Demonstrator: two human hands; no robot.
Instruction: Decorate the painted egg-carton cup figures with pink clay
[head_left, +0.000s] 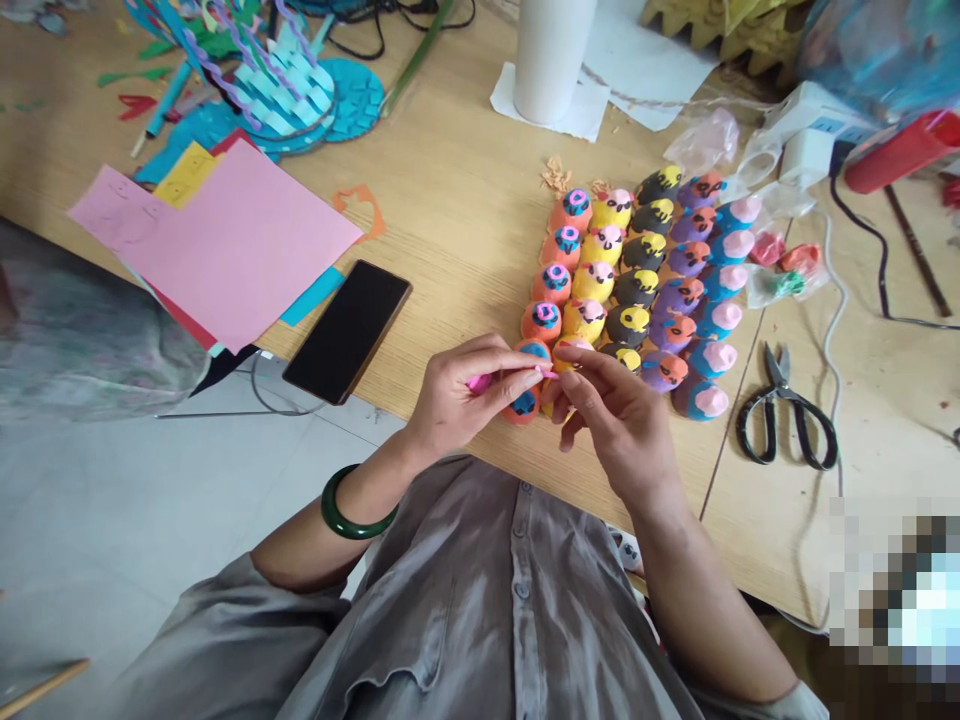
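Pink piece: held in the left hand; light, probably soft; best taken by its end.
Right hand: fingers curled narrowly beside it; grip cannot be told.
Painted cups: light, fragile-looking.

Black smartphone on the counter left of center, pink card sheets beside it, teal woven paper craft upper left, black-handled scissors at right

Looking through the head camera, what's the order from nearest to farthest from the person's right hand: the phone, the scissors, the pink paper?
From the right hand:
1. Scissors, to its right on the table.
2. Phone, to its left.
3. Pink paper, farther left.
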